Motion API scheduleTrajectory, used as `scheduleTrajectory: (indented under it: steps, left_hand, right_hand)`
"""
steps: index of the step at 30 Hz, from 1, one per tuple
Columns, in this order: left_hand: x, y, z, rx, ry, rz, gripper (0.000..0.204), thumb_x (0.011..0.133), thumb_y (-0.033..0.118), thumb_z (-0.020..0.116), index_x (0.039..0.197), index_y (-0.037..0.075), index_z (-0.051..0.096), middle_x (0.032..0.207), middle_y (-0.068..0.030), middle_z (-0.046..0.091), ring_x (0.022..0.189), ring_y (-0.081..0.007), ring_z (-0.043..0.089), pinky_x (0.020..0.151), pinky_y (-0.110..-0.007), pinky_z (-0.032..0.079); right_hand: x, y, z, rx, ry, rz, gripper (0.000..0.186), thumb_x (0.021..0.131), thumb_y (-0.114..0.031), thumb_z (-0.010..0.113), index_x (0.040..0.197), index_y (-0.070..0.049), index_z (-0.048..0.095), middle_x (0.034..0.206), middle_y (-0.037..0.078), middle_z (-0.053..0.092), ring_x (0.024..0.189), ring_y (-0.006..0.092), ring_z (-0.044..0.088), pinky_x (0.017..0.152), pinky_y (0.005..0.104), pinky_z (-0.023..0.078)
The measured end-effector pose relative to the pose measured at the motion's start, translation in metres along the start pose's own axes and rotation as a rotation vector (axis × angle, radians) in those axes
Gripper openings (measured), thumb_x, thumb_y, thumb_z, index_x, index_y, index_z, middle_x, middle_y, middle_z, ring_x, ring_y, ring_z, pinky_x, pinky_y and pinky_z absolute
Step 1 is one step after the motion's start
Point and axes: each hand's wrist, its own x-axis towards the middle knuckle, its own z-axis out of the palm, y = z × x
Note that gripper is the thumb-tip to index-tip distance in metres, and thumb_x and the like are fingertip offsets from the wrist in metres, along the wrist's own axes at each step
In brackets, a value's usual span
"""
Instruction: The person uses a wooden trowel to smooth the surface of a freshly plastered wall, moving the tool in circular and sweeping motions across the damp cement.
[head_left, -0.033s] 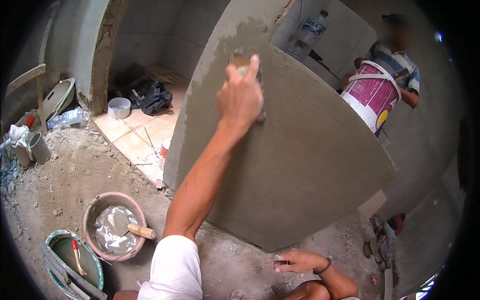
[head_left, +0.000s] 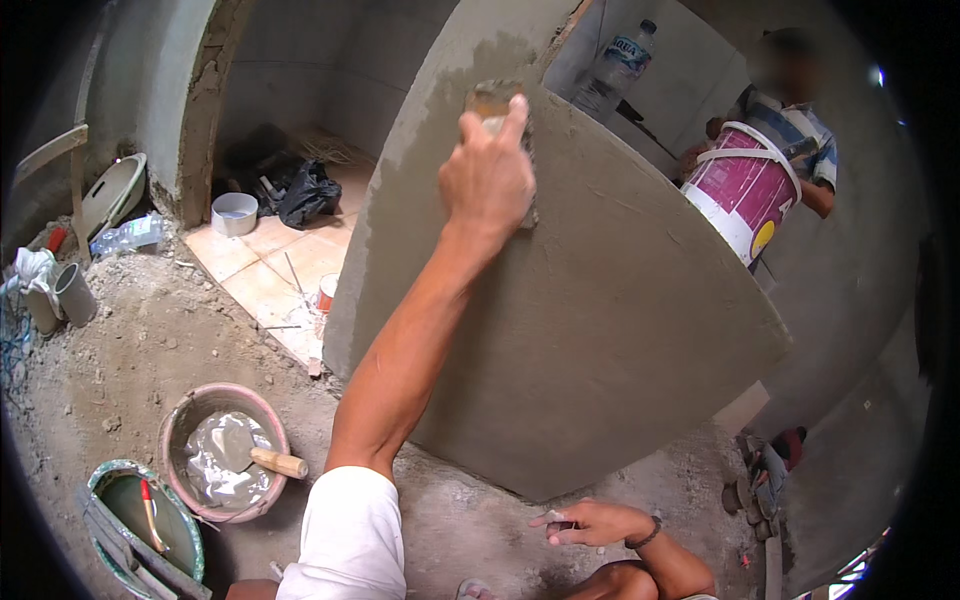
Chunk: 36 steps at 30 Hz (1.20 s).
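Through the head camera I notice only a small change: the left hand (head_left: pixel 487 185) is a little higher than in the previous picture, and the float (head_left: pixel 494 98) moves up together with it. For the work, I judge this to be one short smoothing stroke toward the top of the plaster. The left grip is closed around the float, which lies against the upper part of the grey wall panel (head_left: pixel 600 330). The right hand (head_left: pixel 598 522) is low before the panel, its fingers loosely apart, and I see no tool in it.

I count one float, one pinkish bucket (head_left: pixel 195 425) with one wooden-handled trowel (head_left: pixel 278 462), one oval basin (head_left: pixel 130 466) with one red-handled tool (head_left: pixel 149 510), one purple pail (head_left: pixel 735 185) at a co-worker (head_left: pixel 800 120), and two plastic bottles, one behind the panel (head_left: pixel 612 72), the other far left.
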Motion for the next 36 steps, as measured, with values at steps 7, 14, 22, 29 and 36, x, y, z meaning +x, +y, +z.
scheduleTrajectory:
  steps: [7,14,22,29,36]
  left_hand:
    - [0.009,0.015,-0.004,0.040,-0.035,0.129,0.057,0.088,0.016,0.066,0.142,0.026,0.055,0.105,-0.0177,0.056,0.084,-0.0348,0.071,0.070,-0.047,0.059]
    - [-0.054,-0.020,0.003,0.019,-0.131,0.207,0.059,0.088,0.012,0.064,0.144,0.026,0.052,0.106,-0.0183,0.053,0.083,-0.0356,0.069,0.066,-0.046,0.059]
    - [0.020,-0.014,-0.004,0.002,0.023,0.119,0.056,0.088,0.015,0.066,0.142,0.027,0.055,0.106,-0.0183,0.055,0.084,-0.0378,0.069,0.068,-0.045,0.058]
    - [-0.021,0.007,-0.006,0.021,-0.092,0.340,0.055,0.087,0.005,0.060,0.139,0.021,0.057,0.107,-0.0169,0.055,0.083,-0.0296,0.067,0.065,-0.040,0.060]
    - [-0.166,-0.094,0.024,0.048,-0.084,0.203,0.058,0.091,0.007,0.060,0.145,0.025,0.052,0.100,-0.0130,0.052,0.081,-0.0312,0.065,0.058,-0.036,0.056]
  right_hand:
    - [0.004,0.035,-0.008,-0.046,0.065,0.089,0.046,0.100,-0.038,0.060,0.138,-0.013,0.058,0.104,0.018,0.072,0.098,0.0327,0.069,0.088,0.0416,0.052]
    - [0.044,0.017,-0.015,-0.060,-0.035,0.034,0.047,0.100,-0.037,0.059,0.139,-0.011,0.057,0.103,0.020,0.072,0.096,0.0337,0.069,0.087,0.0413,0.052]
    - [0.050,0.007,-0.002,-0.027,-0.184,-0.019,0.046,0.101,-0.035,0.058,0.141,-0.012,0.055,0.105,0.018,0.073,0.099,0.0323,0.069,0.088,0.0411,0.052]
    - [0.037,0.035,-0.012,-0.029,-0.049,0.016,0.044,0.100,-0.033,0.059,0.140,-0.014,0.057,0.106,0.015,0.073,0.098,0.0314,0.069,0.091,0.0424,0.052]
    - [0.042,0.023,-0.009,0.006,-0.105,-0.011,0.046,0.100,-0.034,0.059,0.142,-0.017,0.056,0.103,0.013,0.074,0.093,0.0297,0.070,0.087,0.0403,0.053]
